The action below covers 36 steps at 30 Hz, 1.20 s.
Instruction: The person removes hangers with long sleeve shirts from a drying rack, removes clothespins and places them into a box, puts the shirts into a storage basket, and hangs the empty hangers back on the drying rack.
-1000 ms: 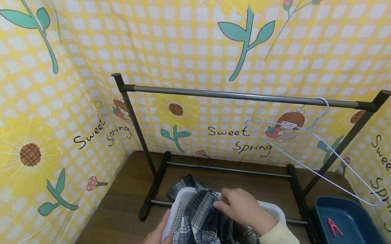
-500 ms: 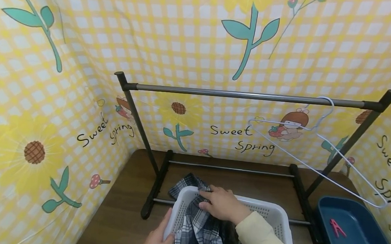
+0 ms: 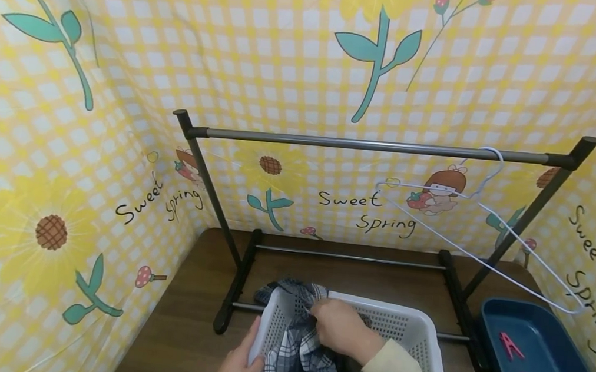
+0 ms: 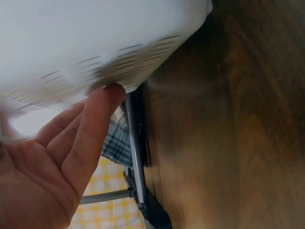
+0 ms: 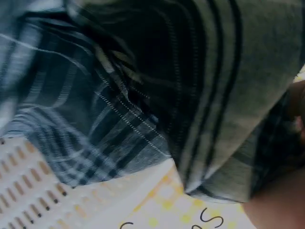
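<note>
Plaid shirt (image 3: 300, 351) apparently bunched tighter

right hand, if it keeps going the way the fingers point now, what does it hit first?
Probably the plaid shirt it grips: the right hand points left and away, into cloth heaped at the white basket far-left corner. Beyond that, the basket wall; depth unclear.

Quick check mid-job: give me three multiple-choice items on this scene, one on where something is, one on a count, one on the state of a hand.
1. Where does the white hanger hang?
A. right end of the rail
B. left end of the rail
C. in the basket

2. How many pink pegs lie in the blue tray?
A. one
B. two
C. four

3. What is the right hand doing?
A. resting on the table
B. holding the hanger
C. gripping the plaid shirt

Answers: 1 A, its hook sits over the rail near the right post. 2 B, two show in the tray. 3 C, its fingers curl into the cloth in the basket.
</note>
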Tool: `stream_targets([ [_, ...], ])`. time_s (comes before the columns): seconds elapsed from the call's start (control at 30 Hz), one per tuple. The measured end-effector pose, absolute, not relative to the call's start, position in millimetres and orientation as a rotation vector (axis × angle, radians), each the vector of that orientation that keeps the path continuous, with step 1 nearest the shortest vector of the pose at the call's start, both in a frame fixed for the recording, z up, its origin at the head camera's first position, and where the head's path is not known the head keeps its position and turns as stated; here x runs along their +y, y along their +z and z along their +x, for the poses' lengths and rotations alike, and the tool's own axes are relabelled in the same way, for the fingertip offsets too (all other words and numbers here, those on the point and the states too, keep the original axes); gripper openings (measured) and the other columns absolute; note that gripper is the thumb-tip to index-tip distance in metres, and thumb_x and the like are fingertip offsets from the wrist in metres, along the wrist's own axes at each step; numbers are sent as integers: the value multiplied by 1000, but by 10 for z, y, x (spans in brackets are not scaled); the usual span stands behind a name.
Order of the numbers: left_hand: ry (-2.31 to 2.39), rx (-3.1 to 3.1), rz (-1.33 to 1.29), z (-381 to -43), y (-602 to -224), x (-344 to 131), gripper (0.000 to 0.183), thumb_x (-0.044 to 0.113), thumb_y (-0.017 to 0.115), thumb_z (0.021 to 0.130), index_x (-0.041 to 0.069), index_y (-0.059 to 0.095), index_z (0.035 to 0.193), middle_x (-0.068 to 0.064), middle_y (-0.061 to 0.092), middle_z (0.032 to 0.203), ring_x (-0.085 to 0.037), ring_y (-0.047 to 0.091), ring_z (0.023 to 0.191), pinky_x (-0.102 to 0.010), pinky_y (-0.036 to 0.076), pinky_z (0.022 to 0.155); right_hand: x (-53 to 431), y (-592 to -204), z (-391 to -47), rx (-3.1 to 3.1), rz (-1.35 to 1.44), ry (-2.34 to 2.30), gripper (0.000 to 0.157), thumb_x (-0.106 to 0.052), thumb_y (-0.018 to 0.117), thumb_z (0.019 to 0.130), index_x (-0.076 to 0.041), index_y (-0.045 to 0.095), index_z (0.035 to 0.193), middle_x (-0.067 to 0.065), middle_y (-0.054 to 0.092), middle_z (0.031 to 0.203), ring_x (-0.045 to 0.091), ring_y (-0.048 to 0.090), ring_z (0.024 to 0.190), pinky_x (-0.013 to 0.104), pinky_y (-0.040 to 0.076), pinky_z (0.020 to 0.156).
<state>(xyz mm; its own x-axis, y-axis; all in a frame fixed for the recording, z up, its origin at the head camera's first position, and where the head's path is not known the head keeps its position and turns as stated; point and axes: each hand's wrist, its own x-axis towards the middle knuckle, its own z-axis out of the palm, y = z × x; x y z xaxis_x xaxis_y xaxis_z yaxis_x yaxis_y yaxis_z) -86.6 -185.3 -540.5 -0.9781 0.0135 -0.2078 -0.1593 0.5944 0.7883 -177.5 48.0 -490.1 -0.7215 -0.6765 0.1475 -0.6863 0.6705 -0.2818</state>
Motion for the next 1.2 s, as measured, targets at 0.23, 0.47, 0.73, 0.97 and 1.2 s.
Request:
stream_targets([
  [0.23, 1319, 2634, -131, -859, -5399, -1852, 72, 19, 56, 87, 19, 23, 151, -30, 54, 120, -34, 60, 92, -53, 47, 71, 554, -5009, -1666, -3010, 1102, 827, 15, -10, 55, 83, -14, 59, 97, -8, 52, 65, 7, 44, 53, 26, 40, 49],
  [0.47, 1351, 2600, -146, -868, -5404, -1836, 72, 17, 55, 87, 19, 21, 151, -29, 53, 123, -36, 60, 95, -54, 47, 71, 609, -5068, -1552, -3118, 675, 1220, 73, -40, 48, 96, -6, 12, 150, -2, 53, 56, 12, 50, 45, 37, 47, 50],
  [0.73, 1348, 2540, -182, -895, -5412, -1848, 73, 18, 55, 88, 19, 19, 152, -29, 52, 124, -37, 60, 95, -56, 47, 71, 639, -5040, -1503, -3296, 760, 1073, 56, -41, 56, 92, 9, 57, 119, 19, 65, 100, 30, 63, 92, 46, 49, 77],
  [0.97, 1326, 2553, -162, -901, -5398, -1831, 72, 18, 55, 88, 20, 21, 151, -26, 54, 123, -33, 60, 93, -54, 47, 70, 681, -5164, -1480, -3456, 1125, 1120, 33, -36, 56, 91, -13, 69, 72, -6, 56, 60, 9, 51, 53, 29, 43, 50],
  [1.2, 1329, 2545, -172, -898, -5379, -1826, 71, 16, 55, 89, 20, 21, 151, -25, 53, 124, -32, 60, 93, -55, 47, 70, 679, -5315, -1568, -3417, 1124, 1078, 33, -40, 56, 92, -13, 73, 81, -10, 60, 67, 7, 55, 61, 30, 46, 58],
])
